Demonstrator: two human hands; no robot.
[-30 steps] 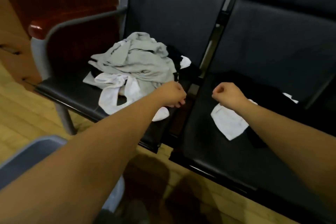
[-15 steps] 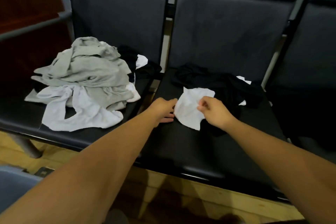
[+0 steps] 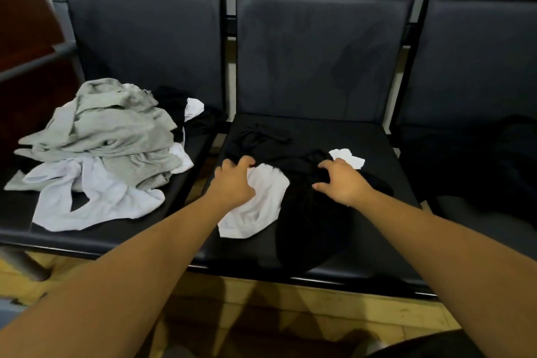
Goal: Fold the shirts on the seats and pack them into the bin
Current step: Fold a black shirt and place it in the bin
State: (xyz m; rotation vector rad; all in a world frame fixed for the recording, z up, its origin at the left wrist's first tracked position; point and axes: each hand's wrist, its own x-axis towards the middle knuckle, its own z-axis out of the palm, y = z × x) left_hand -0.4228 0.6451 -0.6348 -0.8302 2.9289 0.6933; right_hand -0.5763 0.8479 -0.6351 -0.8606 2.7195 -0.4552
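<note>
A black shirt [image 3: 308, 221] with white patches [image 3: 261, 206] lies crumpled on the middle seat [image 3: 374, 244]. My left hand [image 3: 234, 183] rests on its white patch, fingers curled into the dark cloth at the patch's far edge. My right hand [image 3: 344, 182] sits on the black cloth to the right, its fingers bent and digging into the folds. A heap of grey shirts [image 3: 110, 131] with a white shirt [image 3: 96, 203] in front fills the left seat [image 3: 87, 238]. A sliver of the grey bin [image 3: 10, 304] shows at the lower left edge.
Dark padded backrests [image 3: 319, 52] stand behind the seats. A dark garment [image 3: 499, 160] lies on the right seat, hard to make out. A metal armrest [image 3: 37, 62] and red-brown furniture [image 3: 26, 23] are at the left. Wooden floor [image 3: 319, 317] runs below the seat fronts.
The view has shifted right and closer to the middle seat. My left hand moved onto the white patch. My right hand left that patch and went right onto the black cloth.
</note>
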